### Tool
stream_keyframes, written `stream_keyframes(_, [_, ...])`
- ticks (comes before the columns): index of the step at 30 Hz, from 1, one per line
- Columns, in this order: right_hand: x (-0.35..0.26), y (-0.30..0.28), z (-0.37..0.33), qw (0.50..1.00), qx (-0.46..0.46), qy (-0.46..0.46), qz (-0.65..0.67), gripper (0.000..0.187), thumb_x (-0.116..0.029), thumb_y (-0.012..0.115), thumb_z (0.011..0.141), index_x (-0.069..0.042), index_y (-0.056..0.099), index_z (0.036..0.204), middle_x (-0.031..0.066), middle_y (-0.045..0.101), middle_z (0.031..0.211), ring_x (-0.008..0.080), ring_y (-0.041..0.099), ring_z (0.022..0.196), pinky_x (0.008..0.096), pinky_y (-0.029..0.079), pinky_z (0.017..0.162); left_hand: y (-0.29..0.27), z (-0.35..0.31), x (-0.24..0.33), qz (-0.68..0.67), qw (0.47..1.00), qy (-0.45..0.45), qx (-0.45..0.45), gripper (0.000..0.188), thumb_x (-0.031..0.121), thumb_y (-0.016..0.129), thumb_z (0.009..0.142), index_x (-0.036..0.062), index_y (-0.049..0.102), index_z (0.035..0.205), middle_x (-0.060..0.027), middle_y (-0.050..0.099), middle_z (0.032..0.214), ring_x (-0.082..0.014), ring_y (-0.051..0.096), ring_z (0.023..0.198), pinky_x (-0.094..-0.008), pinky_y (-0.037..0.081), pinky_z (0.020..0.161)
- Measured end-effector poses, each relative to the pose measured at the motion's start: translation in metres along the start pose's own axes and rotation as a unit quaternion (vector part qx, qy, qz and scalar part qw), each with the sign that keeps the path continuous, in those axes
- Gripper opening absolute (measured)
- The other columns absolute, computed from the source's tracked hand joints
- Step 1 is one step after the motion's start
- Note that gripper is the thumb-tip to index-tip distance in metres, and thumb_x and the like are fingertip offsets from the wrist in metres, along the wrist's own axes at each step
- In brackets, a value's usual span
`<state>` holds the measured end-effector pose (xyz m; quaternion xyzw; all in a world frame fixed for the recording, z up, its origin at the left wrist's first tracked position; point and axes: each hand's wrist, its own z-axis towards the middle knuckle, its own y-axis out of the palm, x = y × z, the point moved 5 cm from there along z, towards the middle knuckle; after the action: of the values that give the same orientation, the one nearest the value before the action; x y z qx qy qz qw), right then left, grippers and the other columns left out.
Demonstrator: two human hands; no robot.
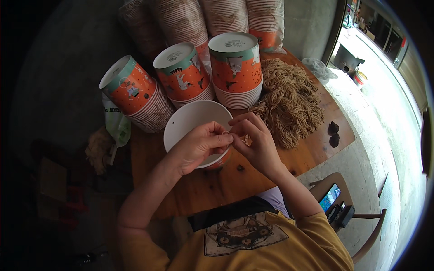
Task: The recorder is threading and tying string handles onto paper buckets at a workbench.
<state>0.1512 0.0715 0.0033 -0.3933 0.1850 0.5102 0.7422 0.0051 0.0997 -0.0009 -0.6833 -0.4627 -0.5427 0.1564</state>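
A paper bucket (187, 118), white inside and orange outside, stands open end up before me on the wooden table. A small dark hole shows in its far left wall. My left hand (205, 143) is closed over the bucket's mouth, thumb and forefinger pinching a short piece of tan cord (225, 133). Against those fingertips my right hand (254, 139) also pinches the cord, near the bucket's right rim. Just beyond my right hand lies a large heap of tan cords (289, 101). The fingers hide most of the held cord and part of the rim.
Upside-down stacks of orange and green paper buckets (236, 67) stand behind, with plastic-wrapped stacks (224, 18) farther back. Two dark lumps (333, 128) lie at the table's right. A chair (337, 187) at right holds a phone (330, 197). A clear plastic bag (318, 67) sits by the heap.
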Motion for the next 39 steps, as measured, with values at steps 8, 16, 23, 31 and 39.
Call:
stream_keyframes(8, [0.015, -0.001, 0.001, 0.979, -0.025, 0.121, 0.162, 0.009, -0.007, 0.062, 0.085, 0.0, 0.057, 0.083, 0.0059, 0.057, 0.104, 0.0123, 0.058, 0.087, 0.0266, 0.048, 0.072, -0.005, 0.005, 0.003, 0.053, 0.997, 0.055, 0.004, 0.017, 0.002, 0.06, 0.083, 0.0033, 0.054, 0.099, -0.001, 0.054, 0.089, -0.0075, 0.051, 0.077, -0.0203, 0.043, 0.073])
stream_keyframes(16, [0.026, 0.002, -0.009, 0.9, -0.018, 0.223, 0.373, 0.009, -0.009, 0.055, 0.088, -0.001, 0.053, 0.092, 0.0042, 0.056, 0.096, 0.0097, 0.057, 0.083, 0.0252, 0.048, 0.068, -0.001, 0.003, 0.012, 0.06, 0.996, -0.026, -0.057, 0.019, 0.001, 0.059, 0.085, 0.0048, 0.051, 0.102, -0.0029, 0.057, 0.096, -0.0098, 0.057, 0.09, -0.0236, 0.048, 0.081])
stream_keyframes(23, [0.026, 0.001, -0.008, 0.959, -0.044, 0.17, 0.224, 0.012, -0.015, 0.058, 0.091, -0.004, 0.055, 0.091, -0.0008, 0.053, 0.072, 0.0053, 0.048, 0.064, 0.0225, 0.041, 0.057, 0.002, 0.004, 0.016, 0.143, 0.987, -0.004, -0.067, 0.023, -0.002, 0.059, 0.084, 0.0046, 0.05, 0.104, -0.0028, 0.056, 0.098, -0.0088, 0.056, 0.093, -0.0241, 0.048, 0.082])
stream_keyframes(31, [0.011, -0.009, -0.002, 0.986, -0.046, 0.127, 0.1, 0.012, -0.012, 0.063, 0.088, -0.002, 0.057, 0.089, 0.0101, 0.057, 0.077, 0.022, 0.058, 0.068, 0.033, 0.046, 0.062, 0.009, 0.0, 0.023, 0.305, 0.948, 0.089, 0.021, 0.037, -0.006, 0.06, 0.08, 0.0034, 0.045, 0.112, -0.0026, 0.054, 0.094, -0.0086, 0.054, 0.09, -0.0233, 0.046, 0.083])
stream_keyframes(39, [0.004, -0.007, -0.009, 0.982, -0.033, 0.142, 0.12, 0.013, -0.013, 0.059, 0.092, -0.001, 0.061, 0.097, 0.0077, 0.061, 0.083, 0.0146, 0.059, 0.07, 0.0267, 0.047, 0.063, 0.05, -0.02, 0.046, 0.609, 0.706, 0.356, 0.063, 0.063, -0.01, 0.056, 0.078, 0.0097, 0.036, 0.135, -0.0099, 0.053, 0.09, -0.019, 0.057, 0.079, -0.0328, 0.05, 0.073])
